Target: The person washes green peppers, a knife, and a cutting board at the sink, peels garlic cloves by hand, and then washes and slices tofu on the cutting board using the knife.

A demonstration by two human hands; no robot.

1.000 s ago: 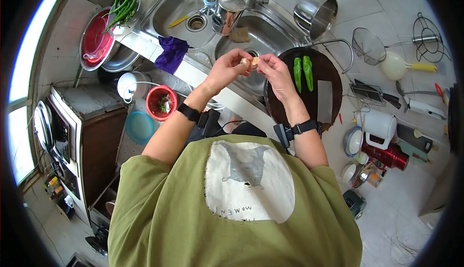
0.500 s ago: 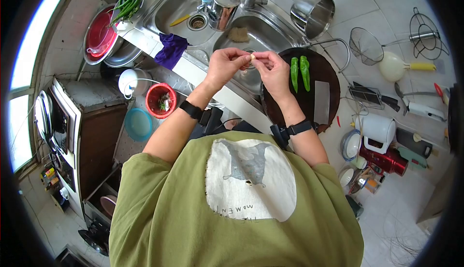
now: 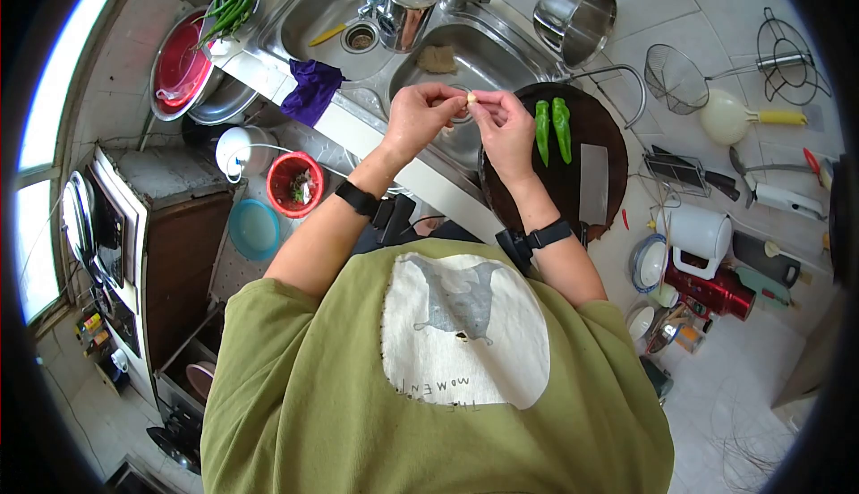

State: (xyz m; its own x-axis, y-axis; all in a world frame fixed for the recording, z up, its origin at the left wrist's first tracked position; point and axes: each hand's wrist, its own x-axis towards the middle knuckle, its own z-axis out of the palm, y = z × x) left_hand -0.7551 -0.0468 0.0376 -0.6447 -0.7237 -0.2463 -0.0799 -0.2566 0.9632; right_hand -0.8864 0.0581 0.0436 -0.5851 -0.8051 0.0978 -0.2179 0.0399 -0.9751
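"While pinching a small pale piece [image 3: 472, 97] with left hand [image 3: 419, 118] and right hand [image 3: 508, 139] fingertips over the sink [image 3: 483, 57], risking what?"

"Possibly dropping it in, if squeezed unevenly or too loosely."

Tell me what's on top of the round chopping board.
Two green peppers and a cleaver lie on the board; whatever the right hand and forearm cover cannot be seen.

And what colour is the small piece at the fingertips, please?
The small piece is pale cream, seen best in the head view.
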